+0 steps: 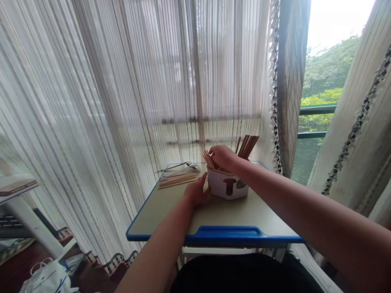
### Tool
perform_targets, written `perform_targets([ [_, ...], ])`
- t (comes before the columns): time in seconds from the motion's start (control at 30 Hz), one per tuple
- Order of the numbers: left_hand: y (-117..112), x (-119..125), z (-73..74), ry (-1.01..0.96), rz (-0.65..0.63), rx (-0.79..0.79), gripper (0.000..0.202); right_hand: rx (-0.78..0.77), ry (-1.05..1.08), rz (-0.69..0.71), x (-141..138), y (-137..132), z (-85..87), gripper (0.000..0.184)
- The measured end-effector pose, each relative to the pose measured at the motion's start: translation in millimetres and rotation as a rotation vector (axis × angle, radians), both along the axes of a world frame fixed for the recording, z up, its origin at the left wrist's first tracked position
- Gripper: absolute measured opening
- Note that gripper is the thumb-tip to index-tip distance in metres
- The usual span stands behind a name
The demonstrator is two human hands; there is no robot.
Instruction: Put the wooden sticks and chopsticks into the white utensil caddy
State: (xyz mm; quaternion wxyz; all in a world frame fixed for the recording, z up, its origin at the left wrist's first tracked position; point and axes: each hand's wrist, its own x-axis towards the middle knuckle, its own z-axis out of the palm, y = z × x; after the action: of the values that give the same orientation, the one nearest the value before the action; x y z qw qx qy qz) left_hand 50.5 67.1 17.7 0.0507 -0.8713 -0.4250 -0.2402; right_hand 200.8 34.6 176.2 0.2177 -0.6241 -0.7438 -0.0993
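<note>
Holder [218, 187], one, white, on one desk [165, 217] — left grip [197, 193] spread wide against its side, right grip [224, 156] above its rim, narrowed on several pale sticks [209, 161]. Dark sticks [248, 146]: one bundle, inside. Thin sticks [177, 180]: one row, beyond left grip — count unclear.

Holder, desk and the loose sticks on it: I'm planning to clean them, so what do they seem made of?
Holder: ceramic or plastic; it looks white and smooth, leaving either possible.
Desk: perhaps satin laminate, being pale and even; the blue rim looks like moulded plastic.
Sticks: probably wood or bamboo, dull and tan.
</note>
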Motion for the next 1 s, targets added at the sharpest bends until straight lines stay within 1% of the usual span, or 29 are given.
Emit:
perform_targets([
  [0.13, 1.3, -0.2, 0.1, -0.020, -0.005, -0.010, 0.064, 0.037, -0.073, 0.001, 4.6, -17.7, 9.4, 0.024],
  [0.2, 1.7, -0.5, 0.5, -0.033, -0.007, -0.020, 0.062, 0.061, -0.112, -0.042, 10.1, -29.2, 10.4, 0.026],
  [0.3, 2.5, -1.2, 0.7, -0.059, -0.019, -0.036, 0.060, 0.125, -0.111, -0.140, 20.4, -43.5, 4.4, 0.027],
  [0.4, 4.4, -2.4, -0.4, -0.081, -0.013, -0.059, 0.055, 0.139, -0.018, -0.221, 29.8, -48.7, -8.9, 0.037],
  [0.5, 7.7, -3.7, -2.9, -0.086, 0.008, -0.073, 0.040, 0.079, 0.059, -0.276, 35.4, -44.8, -22.4, 0.044],
  [0.57, 10.2, -4.4, -4.7, -0.102, 0.013, -0.063, 0.035, 0.035, 0.080, -0.293, 36.8, -39.4, -27.6, 0.044],
  [0.67, 13.3, -4.9, -6.8, -0.145, -0.005, -0.046, 0.034, 0.011, 0.129, -0.293, 38.4, -29.8, -28.9, 0.041],
  [0.8, 15.4, -4.4, -7.7, -0.217, 0.030, -0.058, 0.037, 0.059, 0.233, -0.302, 42.8, -16.4, -26.3, 0.045],
  [0.9, 14.5, -3.8, -6.6, -0.227, 0.073, -0.062, 0.039, 0.052, 0.267, -0.269, 43.5, -9.2, -25.7, 0.034],
  [1.0, 12.1, -3.1, -5.0, -0.188, 0.078, -0.040, 0.039, 0.108, 0.267, -0.138, 37.5, -5.8, -25.9, 0.025],
])
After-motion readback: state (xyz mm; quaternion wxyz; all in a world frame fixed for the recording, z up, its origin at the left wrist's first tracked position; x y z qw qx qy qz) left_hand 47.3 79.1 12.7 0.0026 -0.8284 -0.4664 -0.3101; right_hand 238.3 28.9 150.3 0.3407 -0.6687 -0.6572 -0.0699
